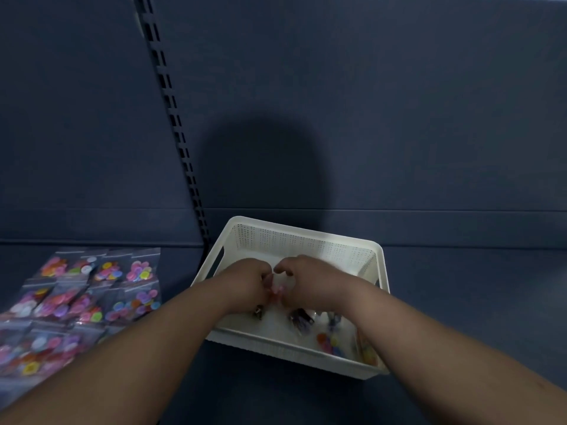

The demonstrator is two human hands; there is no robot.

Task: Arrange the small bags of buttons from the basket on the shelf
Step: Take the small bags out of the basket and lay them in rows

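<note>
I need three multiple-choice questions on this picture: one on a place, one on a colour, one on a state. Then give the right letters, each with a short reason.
1. Where do the arranged bags of buttons lie?
A) left of the basket
B) right of the basket
C) on top of it

2. What colour is the basket?
A) black
B) white
C) red

3. What are the hands doing?
A) hanging idle outside the basket
B) lifting the basket
C) pinching a small bag inside the basket

Answers:
1 A: the rows lie on the shelf at the basket's left.
2 B: its perforated walls are white.
3 C: the left hand and the right hand both pinch a small bag of pink buttons.
</note>
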